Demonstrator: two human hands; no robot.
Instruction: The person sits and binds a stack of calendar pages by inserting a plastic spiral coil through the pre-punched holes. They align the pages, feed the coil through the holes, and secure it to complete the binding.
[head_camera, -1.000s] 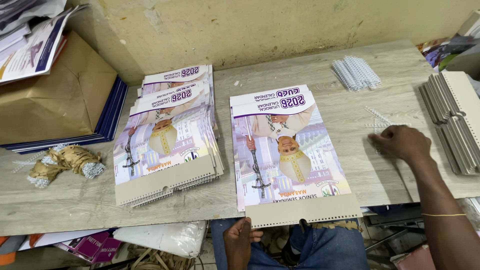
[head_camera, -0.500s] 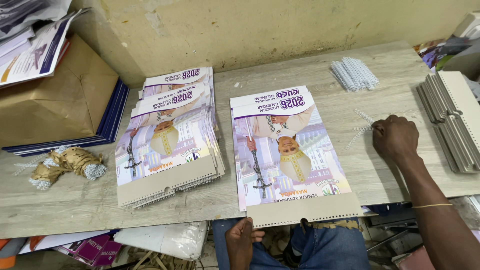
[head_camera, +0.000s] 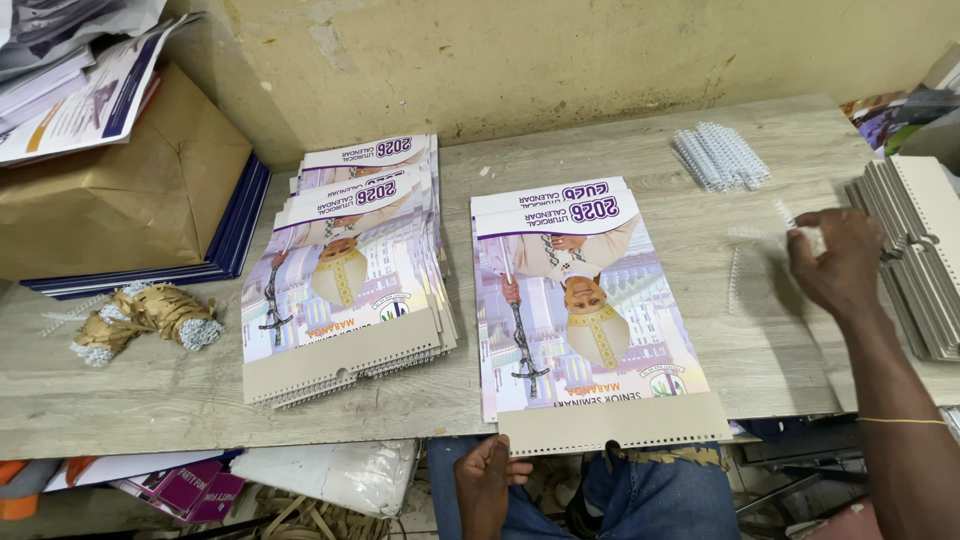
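Observation:
A stack of calendar sheets (head_camera: 585, 310) with a purple picture lies in front of me, and its punched grey backing board (head_camera: 615, 428) hangs over the table's near edge. My left hand (head_camera: 488, 487) grips that overhanging edge from below. My right hand (head_camera: 838, 268) hovers over the table to the right of the calendar, with thumb and forefinger pinched on a short white wire comb (head_camera: 786, 213). Another loose wire comb (head_camera: 735, 276) lies between the hand and the calendar.
A second pile of the same calendars (head_camera: 350, 270) lies to the left. A bundle of white wire combs (head_camera: 720, 155) sits at the back right. Grey punched boards (head_camera: 915, 250) are stacked at the right edge. A brown paper parcel (head_camera: 120, 190) and a wire tangle (head_camera: 140, 320) are at the left.
My right hand has lifted off the table and moved slightly to the right and away from me, with its fingers closing on a wire comb. My left hand stays at the calendar's near edge.

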